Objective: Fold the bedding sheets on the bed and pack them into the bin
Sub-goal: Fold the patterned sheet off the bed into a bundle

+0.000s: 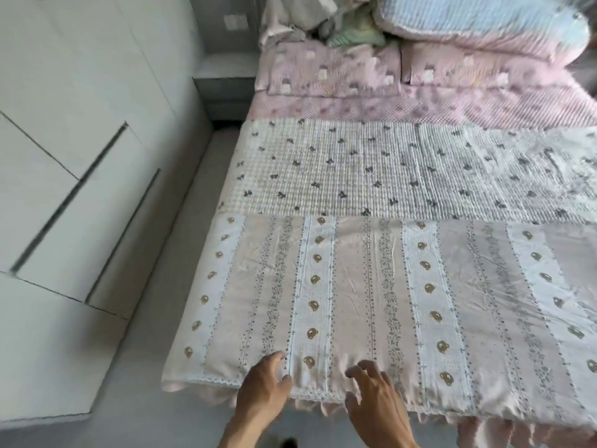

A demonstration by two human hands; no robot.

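Note:
A pink and white striped sheet with small bear prints point(371, 295) lies spread flat across the near part of the bed. Beyond it lies a checked sheet with dark bow prints point(371, 169). My left hand point(265, 383) hovers over or touches the striped sheet's near edge, fingers loosely spread. My right hand point(374, 396) is beside it at the same edge, fingers spread and slightly bent. Neither hand grips fabric. No bin is in view.
Pink patterned pillows point(332, 71) and a rolled blue-pink quilt point(484, 24) with crumpled cloth lie at the head of the bed. A white wardrobe point(64, 156) stands on the left, a grey nightstand point(226, 92) beyond it. A strip of grey floor point(155, 318) runs between wardrobe and bed.

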